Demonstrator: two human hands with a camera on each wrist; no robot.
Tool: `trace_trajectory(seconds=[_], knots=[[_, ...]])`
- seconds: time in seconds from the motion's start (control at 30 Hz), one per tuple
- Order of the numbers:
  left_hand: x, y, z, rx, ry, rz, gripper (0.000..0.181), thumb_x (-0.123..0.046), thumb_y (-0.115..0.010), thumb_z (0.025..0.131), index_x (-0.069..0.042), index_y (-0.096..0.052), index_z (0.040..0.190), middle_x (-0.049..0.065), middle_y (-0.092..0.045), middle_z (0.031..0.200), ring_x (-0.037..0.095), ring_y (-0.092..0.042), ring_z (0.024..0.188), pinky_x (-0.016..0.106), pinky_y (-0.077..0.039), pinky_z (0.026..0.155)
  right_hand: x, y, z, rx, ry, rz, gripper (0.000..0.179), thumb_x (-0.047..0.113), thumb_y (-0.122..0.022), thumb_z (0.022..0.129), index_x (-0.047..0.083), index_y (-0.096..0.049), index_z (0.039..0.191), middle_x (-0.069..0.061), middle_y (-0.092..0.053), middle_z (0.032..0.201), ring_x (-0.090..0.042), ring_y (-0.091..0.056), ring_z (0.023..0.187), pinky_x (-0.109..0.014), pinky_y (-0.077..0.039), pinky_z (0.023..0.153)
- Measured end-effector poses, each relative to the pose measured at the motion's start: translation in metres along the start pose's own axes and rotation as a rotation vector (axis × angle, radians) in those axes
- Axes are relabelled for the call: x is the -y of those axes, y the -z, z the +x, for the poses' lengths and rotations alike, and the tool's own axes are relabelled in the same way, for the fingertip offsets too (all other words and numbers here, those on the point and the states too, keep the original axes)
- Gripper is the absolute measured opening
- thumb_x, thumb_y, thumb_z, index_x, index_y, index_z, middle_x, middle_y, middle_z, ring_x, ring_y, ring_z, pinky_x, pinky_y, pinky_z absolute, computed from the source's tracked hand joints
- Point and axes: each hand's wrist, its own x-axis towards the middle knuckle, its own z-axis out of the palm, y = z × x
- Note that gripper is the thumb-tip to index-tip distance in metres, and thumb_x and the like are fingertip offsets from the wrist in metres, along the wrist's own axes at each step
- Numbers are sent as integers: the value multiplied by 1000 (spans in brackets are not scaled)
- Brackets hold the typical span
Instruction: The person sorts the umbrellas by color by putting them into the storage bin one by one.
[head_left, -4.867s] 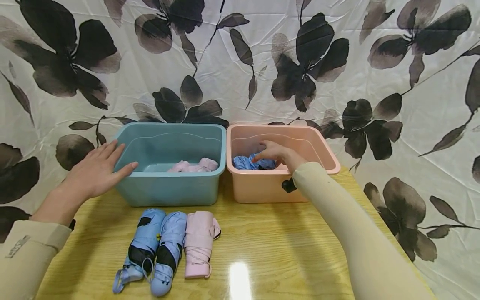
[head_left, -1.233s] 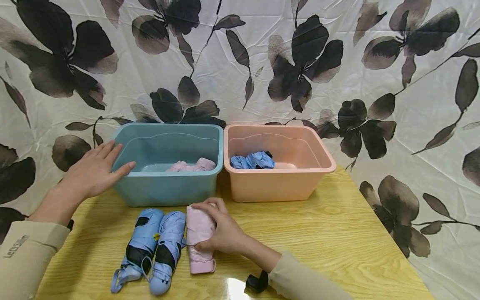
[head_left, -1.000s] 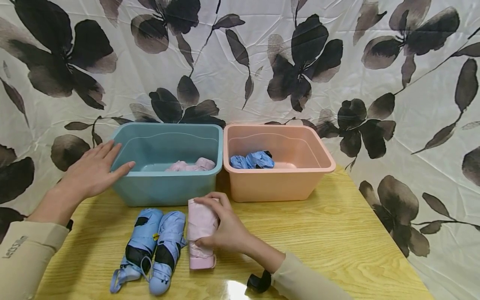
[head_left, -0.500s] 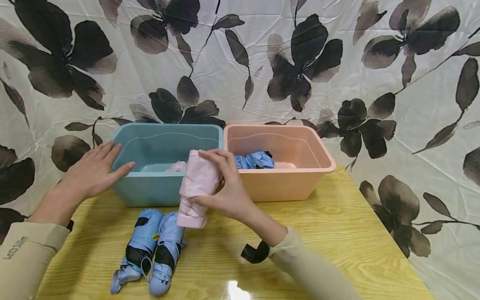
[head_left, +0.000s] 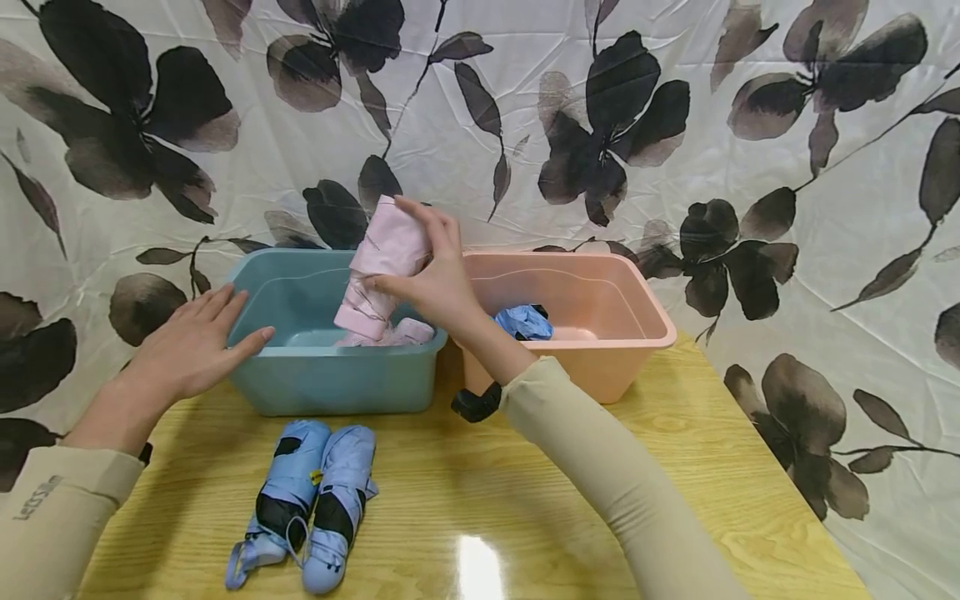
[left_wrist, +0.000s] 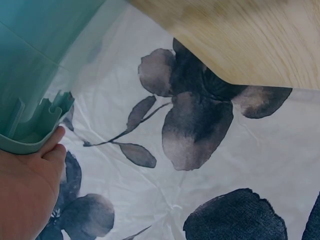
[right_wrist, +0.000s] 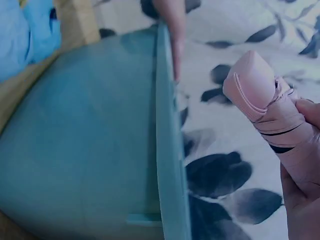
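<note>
My right hand [head_left: 438, 279] grips a folded pink umbrella [head_left: 386, 258] and holds it tilted above the blue bin [head_left: 330, 379]. In the right wrist view the rounded handle end of the pink umbrella [right_wrist: 280, 110] with its cord shows beyond the fingers. Another pink bundle [head_left: 412, 332] lies inside the blue bin, partly hidden. My left hand [head_left: 187, 342] rests with straight fingers on that bin's left rim; in the left wrist view the left hand [left_wrist: 30, 195] touches the rim from outside. Two folded blue umbrellas [head_left: 292, 475] [head_left: 341, 492] lie side by side on the table.
A peach bin [head_left: 562, 367] stands right of the blue one, with a blue folded umbrella [head_left: 525, 322] inside, partly covered by my right arm. The wooden table [head_left: 585, 517] ends at a slanting right edge. Floral cloth [head_left: 510, 125] hangs behind the bins.
My right hand left the peach bin, took hold of the pink umbrella on the table, then lifted it up and forward over the blue bin. The left hand stays at the rim.
</note>
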Motion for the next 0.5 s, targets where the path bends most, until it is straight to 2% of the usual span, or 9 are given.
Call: trace_trajectory(seconds=[0.13,0.27,0.4,0.5], knots=[[1,-2,1,-15,-2,15,94,-63,-33,107,13,-16,160,41,-11,164,60,-11,151,72,-9,121,-14,-14,20,36,-83,-66,94,11,-97,71,32,-52,151,-2,-35,145,-16,-45,124,-20,-52,93],[2,-2,2,-19,-4,12,94,-63,-34,107,13,-16,160,41,-11,164,60,-11,151,72,-10,121,-33,-31,31,105,-127,-191,93,9,-96,70,27,-53,151,-6,-35,149,-20,-48,121,-22,-51,89],[2,-2,1,-7,1,6,95,-63,-35,107,13,-15,160,41,-10,164,60,-10,151,71,-8,121,-47,-46,33,194,-170,-308,91,7,-95,71,25,-54,150,-8,-33,153,-22,-50,122,-26,-51,88],[1,-2,1,-2,1,8,95,-63,-35,107,13,-15,160,41,-10,164,60,-9,151,71,-8,122,-54,-54,32,245,-218,-344,89,5,-95,72,26,-55,148,-8,-33,154,-22,-50,123,-28,-51,88]])
